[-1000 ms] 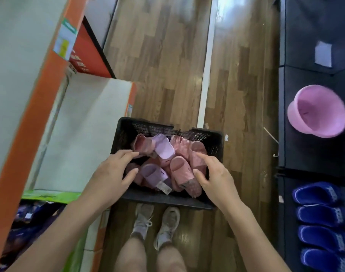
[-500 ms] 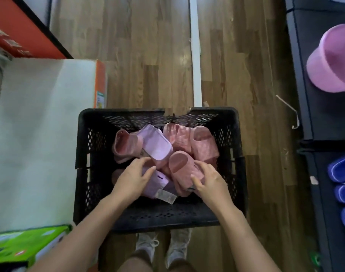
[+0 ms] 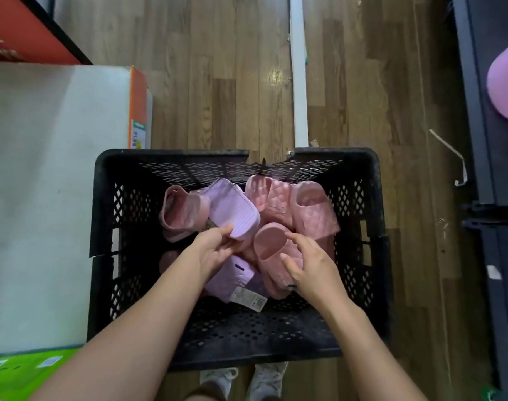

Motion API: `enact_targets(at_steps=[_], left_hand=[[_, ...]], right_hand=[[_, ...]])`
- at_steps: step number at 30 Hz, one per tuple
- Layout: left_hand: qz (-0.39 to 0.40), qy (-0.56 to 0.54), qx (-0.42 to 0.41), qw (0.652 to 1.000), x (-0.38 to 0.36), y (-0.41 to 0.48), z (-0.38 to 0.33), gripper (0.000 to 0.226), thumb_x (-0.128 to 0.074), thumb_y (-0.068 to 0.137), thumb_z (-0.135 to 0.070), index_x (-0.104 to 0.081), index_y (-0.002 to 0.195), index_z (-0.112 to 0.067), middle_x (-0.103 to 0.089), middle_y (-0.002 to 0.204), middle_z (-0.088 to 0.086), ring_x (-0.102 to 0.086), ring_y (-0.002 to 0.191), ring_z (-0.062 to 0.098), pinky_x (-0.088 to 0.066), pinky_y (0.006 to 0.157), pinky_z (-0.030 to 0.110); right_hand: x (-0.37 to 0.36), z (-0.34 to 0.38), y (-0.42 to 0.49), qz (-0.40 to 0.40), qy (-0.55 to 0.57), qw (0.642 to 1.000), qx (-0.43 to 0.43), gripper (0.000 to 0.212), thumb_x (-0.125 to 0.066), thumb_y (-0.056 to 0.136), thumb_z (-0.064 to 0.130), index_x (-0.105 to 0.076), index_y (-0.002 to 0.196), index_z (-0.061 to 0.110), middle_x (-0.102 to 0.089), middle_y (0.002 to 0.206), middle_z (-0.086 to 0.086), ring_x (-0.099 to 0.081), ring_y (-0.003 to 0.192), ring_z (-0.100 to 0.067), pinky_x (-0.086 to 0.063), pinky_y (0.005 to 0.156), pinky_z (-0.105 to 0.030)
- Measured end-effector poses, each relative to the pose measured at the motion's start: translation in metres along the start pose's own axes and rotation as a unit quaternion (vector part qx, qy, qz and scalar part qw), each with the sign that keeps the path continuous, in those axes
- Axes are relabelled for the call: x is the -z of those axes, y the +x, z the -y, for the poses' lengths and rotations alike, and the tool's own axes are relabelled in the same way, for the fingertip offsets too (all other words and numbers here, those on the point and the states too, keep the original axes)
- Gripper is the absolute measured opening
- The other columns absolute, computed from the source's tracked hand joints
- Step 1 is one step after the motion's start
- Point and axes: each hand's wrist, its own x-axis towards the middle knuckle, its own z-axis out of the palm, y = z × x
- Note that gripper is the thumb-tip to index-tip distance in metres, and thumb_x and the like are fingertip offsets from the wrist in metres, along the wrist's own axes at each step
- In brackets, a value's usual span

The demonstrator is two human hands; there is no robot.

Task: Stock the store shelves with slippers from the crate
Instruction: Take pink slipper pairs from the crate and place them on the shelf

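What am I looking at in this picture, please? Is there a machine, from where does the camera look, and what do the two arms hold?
There is no machine: the two grips are a person's bare hands. The only camera is worn on the person's head and looks down, so the arms enter from the bottom edge of the picture.

On the wooden plank floor stands a black perforated plastic crate, with pink and lilac slippers piled inside. The left grip pinches the edge of a lilac ribbed slipper, which is turned sole up. The right grip curls around a pink quilted slipper. Nearer the person lies another lilac slipper with a paper tag. The white sneakers below the crate are on the person's own feet.
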Motion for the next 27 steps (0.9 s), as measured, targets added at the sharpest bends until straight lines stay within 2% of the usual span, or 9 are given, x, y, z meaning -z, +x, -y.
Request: enact_targets(at_steps=[2, 4, 8, 10, 12, 16, 20, 24, 27], left_hand=[[-0.001, 0.005, 0.002, 1.0, 0.006, -0.01, 0.001, 0.032, -0.045, 0.094, 0.001, -0.045, 0.126, 0.009, -0.055, 0.083, 0.015, -0.056, 0.078, 0.025, -0.053, 0.053, 0.027], [0.014, 0.01, 0.02, 1.0, 0.016, -0.022, 0.006, 0.019, -0.045, 0.094, 0.0, -0.052, 0.112, 0.002, -0.055, 0.081, 0.016, -0.054, 0.073, 0.022, -0.052, 0.044, 0.027], [0.077, 0.003, 0.051, 0.996, 0.033, -0.053, 0.021, 0.015, -0.042, 0.095, -0.001, -0.056, 0.097, 0.001, -0.061, 0.087, 0.018, -0.056, 0.08, 0.023, -0.055, 0.05, 0.026], [0.134, 0.01, 0.063, 0.989, 0.038, -0.069, 0.032, 0.019, -0.041, 0.093, -0.001, -0.059, 0.101, 0.0, -0.068, 0.084, 0.014, -0.061, 0.081, 0.024, -0.057, 0.058, 0.027], [0.173, 0.055, 0.074, 0.981, 0.045, -0.082, 0.041, 0.021, -0.043, 0.093, -0.002, -0.062, 0.103, -0.002, -0.071, 0.083, 0.009, -0.067, 0.075, 0.019, -0.057, 0.06, 0.025], [0.173, 0.14, 0.062, 0.973, 0.064, -0.095, 0.05, 0.023, -0.051, 0.089, -0.002, -0.063, 0.11, 0.0, -0.071, 0.097, 0.012, -0.07, 0.082, 0.018, -0.056, 0.068, 0.025], [0.076, 0.327, -0.068, 0.94, 0.067, -0.106, 0.064, 0.038, -0.066, 0.085, -0.018, -0.058, 0.121, -0.01, -0.066, 0.113, 0.005, -0.062, 0.104, 0.02, -0.049, 0.08, 0.03], [0.062, 0.212, -0.086, 0.972, 0.053, -0.116, 0.058, 0.077, -0.071, 0.071, -0.052, -0.038, 0.137, -0.031, -0.05, 0.129, -0.006, -0.05, 0.111, 0.013, -0.045, 0.085, 0.038], [0.115, 0.177, -0.05, 0.976, 0.039, -0.118, 0.051, 0.075, -0.067, 0.064, -0.054, -0.042, 0.131, -0.032, -0.059, 0.12, -0.001, -0.057, 0.104, 0.018, -0.052, 0.081, 0.044]], right_hand=[[0.001, 0.004, 0.001, -0.003, 0.041, 0.999, -0.012, 0.041, -0.056, 0.09, 0.026, -0.049, 0.13, 0.026, -0.053, 0.128, 0.004, -0.051, 0.115, -0.017, -0.041, 0.097, -0.035], [0.001, 0.012, 0.0, -0.01, 0.103, 0.994, -0.042, 0.038, -0.057, 0.09, 0.026, -0.052, 0.128, 0.024, -0.057, 0.125, 0.003, -0.054, 0.111, -0.014, -0.042, 0.097, -0.033], [0.001, 0.035, -0.006, 0.047, 0.31, 0.936, -0.157, 0.036, -0.052, 0.093, 0.032, -0.058, 0.12, 0.008, -0.059, 0.124, -0.018, -0.056, 0.112, -0.033, -0.049, 0.086, -0.035], [0.002, 0.048, -0.016, 0.114, 0.424, 0.876, -0.201, 0.026, -0.048, 0.094, 0.038, -0.062, 0.104, 0.02, -0.066, 0.111, -0.015, -0.062, 0.101, -0.035, -0.05, 0.075, -0.034], [0.0, 0.053, -0.023, 0.151, 0.493, 0.829, -0.219, 0.022, -0.051, 0.091, 0.039, -0.06, 0.101, 0.023, -0.068, 0.109, -0.007, -0.064, 0.101, -0.026, -0.051, 0.088, -0.04], [-0.012, 0.052, -0.043, 0.153, 0.521, 0.806, -0.237, 0.023, -0.055, 0.09, 0.02, -0.059, 0.11, 0.01, -0.068, 0.109, -0.012, -0.064, 0.102, -0.027, -0.05, 0.092, -0.041], [-0.019, 0.049, -0.062, 0.118, 0.458, 0.864, -0.171, 0.035, -0.057, 0.076, 0.019, -0.058, 0.11, 0.014, -0.066, 0.113, -0.01, -0.062, 0.104, -0.025, -0.05, 0.092, -0.039], [-0.01, 0.048, -0.079, 0.127, 0.324, 0.933, -0.09, 0.024, -0.051, 0.089, 0.004, -0.056, 0.108, 0.018, -0.064, 0.101, 0.004, -0.059, 0.091, -0.008, -0.047, 0.076, -0.017], [-0.01, 0.045, -0.093, 0.155, 0.256, 0.954, -0.027, 0.033, -0.052, 0.087, 0.013, -0.054, 0.113, 0.031, -0.063, 0.11, 0.008, -0.057, 0.098, -0.007, -0.046, 0.084, -0.023]])
